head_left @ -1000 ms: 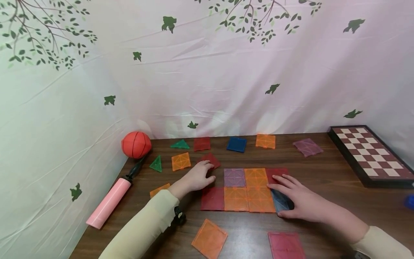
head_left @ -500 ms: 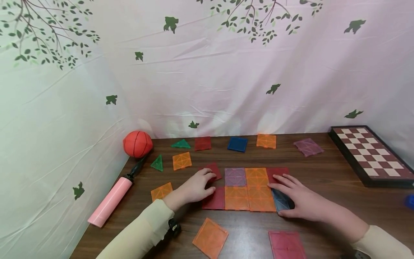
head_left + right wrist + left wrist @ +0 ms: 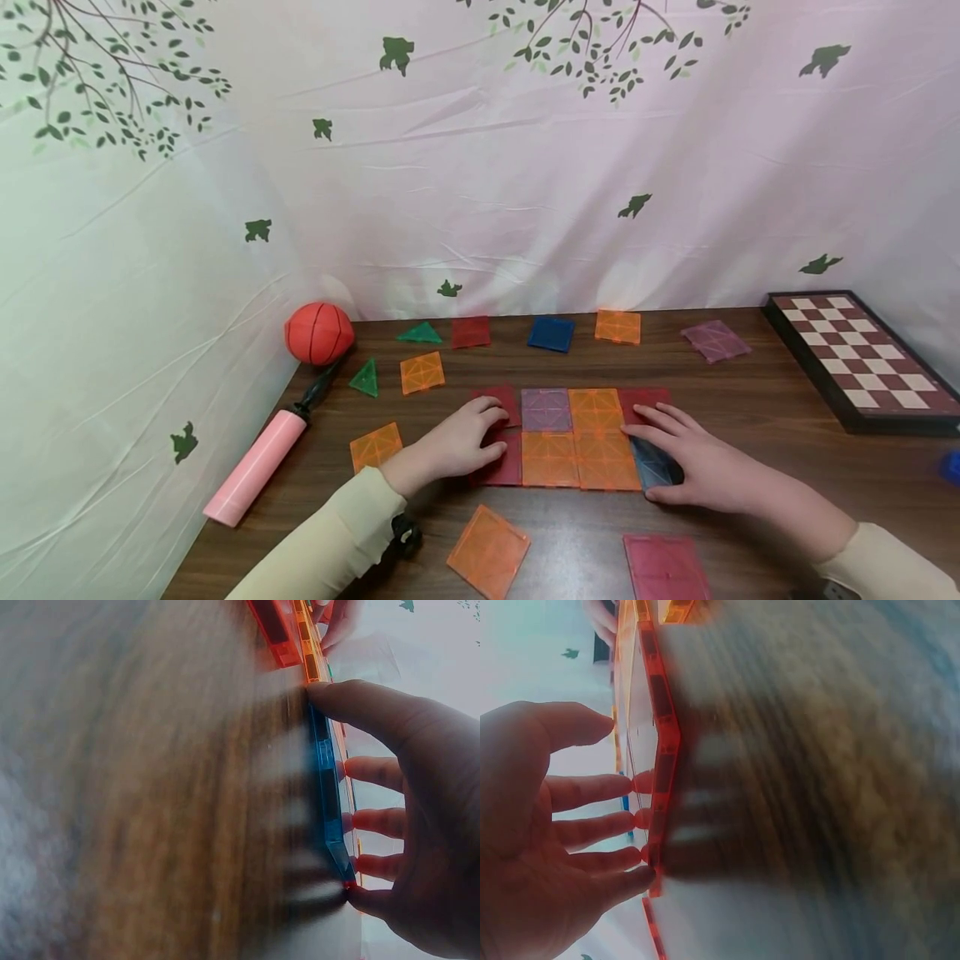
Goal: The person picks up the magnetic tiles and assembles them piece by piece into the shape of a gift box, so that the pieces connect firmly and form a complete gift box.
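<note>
Translucent magnetic tiles lie flat in a two-row block on the wooden table. In the head view my left hand (image 3: 453, 446) is at the block's left end, its fingertips on an upper red tile (image 3: 504, 400) and its thumb over the lower red tile (image 3: 510, 467). A purple tile (image 3: 546, 411) and several orange tiles (image 3: 550, 462) fill the middle. My right hand (image 3: 697, 462) rests at the right end, fingers on a far red tile (image 3: 647, 399) and thumb by a blue tile (image 3: 651, 467). Both wrist views show extended fingers touching tiles, with red edges (image 3: 666, 757) and blue edges (image 3: 326, 784).
Nearer me lie a loose orange tile (image 3: 489, 550) and a red tile (image 3: 666, 568). Farther back are green triangles (image 3: 365, 379), a dark blue tile (image 3: 551, 334) and a purple tile (image 3: 715, 342). A ball (image 3: 319, 333), pink pump (image 3: 257, 467) and checkered board (image 3: 855, 354) flank them.
My left hand has drawn the upper red tile nearer and to the right, from tilted and apart to close beside the purple tile. My right hand has stayed in place.
</note>
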Action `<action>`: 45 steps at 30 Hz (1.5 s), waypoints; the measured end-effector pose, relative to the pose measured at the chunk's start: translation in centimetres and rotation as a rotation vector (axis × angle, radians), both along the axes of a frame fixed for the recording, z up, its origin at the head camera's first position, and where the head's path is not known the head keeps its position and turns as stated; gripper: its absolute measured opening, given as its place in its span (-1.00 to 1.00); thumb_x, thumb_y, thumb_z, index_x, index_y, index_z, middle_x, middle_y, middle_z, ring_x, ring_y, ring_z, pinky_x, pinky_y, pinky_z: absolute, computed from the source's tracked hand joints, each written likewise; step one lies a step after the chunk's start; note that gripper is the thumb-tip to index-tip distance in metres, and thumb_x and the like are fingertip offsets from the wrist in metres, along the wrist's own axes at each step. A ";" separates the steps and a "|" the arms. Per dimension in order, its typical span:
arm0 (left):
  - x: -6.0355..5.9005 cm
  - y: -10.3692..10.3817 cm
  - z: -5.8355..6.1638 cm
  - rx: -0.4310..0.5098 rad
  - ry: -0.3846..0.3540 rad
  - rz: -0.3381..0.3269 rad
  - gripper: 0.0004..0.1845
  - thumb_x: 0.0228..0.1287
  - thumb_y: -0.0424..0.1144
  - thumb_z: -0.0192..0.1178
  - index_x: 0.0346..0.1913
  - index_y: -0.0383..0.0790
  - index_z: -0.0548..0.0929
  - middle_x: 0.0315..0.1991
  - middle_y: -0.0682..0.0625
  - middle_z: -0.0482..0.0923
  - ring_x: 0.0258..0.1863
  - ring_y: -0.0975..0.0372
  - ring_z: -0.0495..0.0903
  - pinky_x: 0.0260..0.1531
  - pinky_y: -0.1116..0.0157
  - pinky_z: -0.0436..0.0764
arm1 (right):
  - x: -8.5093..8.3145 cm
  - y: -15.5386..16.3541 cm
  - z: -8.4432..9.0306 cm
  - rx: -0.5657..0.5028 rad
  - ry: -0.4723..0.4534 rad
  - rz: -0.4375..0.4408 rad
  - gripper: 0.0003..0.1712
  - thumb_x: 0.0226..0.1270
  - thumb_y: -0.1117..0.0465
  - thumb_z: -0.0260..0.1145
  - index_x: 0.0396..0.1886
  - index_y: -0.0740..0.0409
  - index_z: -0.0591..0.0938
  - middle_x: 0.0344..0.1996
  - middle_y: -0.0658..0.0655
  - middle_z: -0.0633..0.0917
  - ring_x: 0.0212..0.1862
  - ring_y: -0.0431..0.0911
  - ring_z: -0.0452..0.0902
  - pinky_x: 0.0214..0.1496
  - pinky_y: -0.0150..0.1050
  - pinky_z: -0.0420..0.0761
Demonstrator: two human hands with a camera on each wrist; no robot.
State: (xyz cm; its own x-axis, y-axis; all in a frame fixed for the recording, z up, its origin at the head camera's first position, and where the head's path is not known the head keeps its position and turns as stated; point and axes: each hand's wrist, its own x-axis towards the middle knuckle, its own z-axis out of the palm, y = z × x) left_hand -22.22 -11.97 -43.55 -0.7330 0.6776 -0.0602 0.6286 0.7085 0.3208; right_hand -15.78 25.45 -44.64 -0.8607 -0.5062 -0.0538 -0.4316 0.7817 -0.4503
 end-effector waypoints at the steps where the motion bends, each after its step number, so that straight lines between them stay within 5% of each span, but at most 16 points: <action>1: 0.0 0.0 0.1 -0.003 -0.002 -0.001 -0.52 0.43 -0.13 0.24 0.30 -0.31 0.55 0.34 -0.20 0.41 0.33 0.03 0.41 0.35 0.12 0.38 | 0.0 0.0 0.0 -0.001 0.000 0.001 -0.04 0.13 -0.36 0.48 0.49 -0.13 0.44 0.52 0.26 0.26 0.48 0.39 -0.01 0.15 0.45 0.43; 10: 0.9 0.3 0.2 -0.051 0.020 -0.020 -0.44 0.42 -0.07 0.26 0.36 -0.27 0.52 0.38 -0.17 0.38 0.38 0.06 0.36 0.37 0.17 0.35 | -0.2 -0.2 0.1 -0.021 0.013 0.020 -0.05 0.14 -0.34 0.49 0.49 -0.11 0.44 0.51 0.28 0.26 0.47 0.40 0.00 0.16 0.45 0.42; 19: 1.2 0.8 0.0 -0.087 -0.040 -0.098 -0.19 0.33 0.19 0.30 0.54 -0.07 0.35 0.57 -0.12 0.14 0.55 -0.11 0.05 0.45 0.04 0.21 | -1.8 0.1 0.7 0.013 0.038 0.054 -0.09 0.17 -0.45 0.37 0.42 -0.10 0.51 0.41 0.26 0.41 0.37 0.35 0.23 0.18 0.43 0.40; 25: 1.2 0.9 -0.1 -0.112 -0.054 -0.093 -0.12 0.26 0.26 0.34 0.56 0.01 0.33 0.59 -0.10 0.10 0.56 -0.11 0.01 0.44 -0.02 0.20 | -5.6 -0.1 2.4 -0.035 0.050 0.029 -0.33 0.36 -0.19 0.39 0.30 0.10 0.60 0.23 0.27 0.57 0.25 0.26 0.43 0.18 0.30 0.50; 32: 1.1 0.9 -0.2 -0.108 -0.041 -0.095 -0.13 0.24 0.25 0.35 0.55 0.02 0.36 0.58 -0.09 0.12 0.55 -0.12 0.05 0.44 0.00 0.21 | -11.2 -1.8 3.0 -0.036 0.141 -0.003 -0.54 0.46 0.18 0.34 0.26 0.30 0.59 0.22 0.35 0.58 0.32 0.33 0.39 0.31 0.32 0.35; 39: 1.0 1.1 -0.2 -0.108 -0.035 -0.109 -0.13 0.24 0.27 0.34 0.54 0.02 0.36 0.57 -0.09 0.15 0.54 -0.12 0.07 0.44 0.04 0.22 | -15.3 -5.9 2.2 0.015 0.102 0.072 -0.47 0.56 0.22 0.21 0.43 0.30 0.45 0.43 0.44 0.35 0.43 0.37 0.25 0.39 0.29 0.27; 45: 1.0 1.3 -0.3 -0.106 -0.015 -0.120 -0.13 0.24 0.28 0.34 0.54 0.01 0.37 0.56 -0.11 0.17 0.54 -0.13 0.09 0.44 0.05 0.22 | -17.2 -7.4 1.2 0.076 0.096 0.078 -0.45 0.58 0.27 0.16 0.50 0.26 0.40 0.50 0.41 0.26 0.47 0.33 0.21 0.40 0.25 0.29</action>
State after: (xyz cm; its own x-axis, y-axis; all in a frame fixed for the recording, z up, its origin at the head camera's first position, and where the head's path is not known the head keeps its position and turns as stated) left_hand -21.21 -10.64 -43.84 -0.6457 0.7495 -0.1463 0.7063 0.6590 0.2586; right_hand -32.98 18.08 -43.47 -0.8218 -0.5696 -0.0138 -0.5309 0.7743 -0.3444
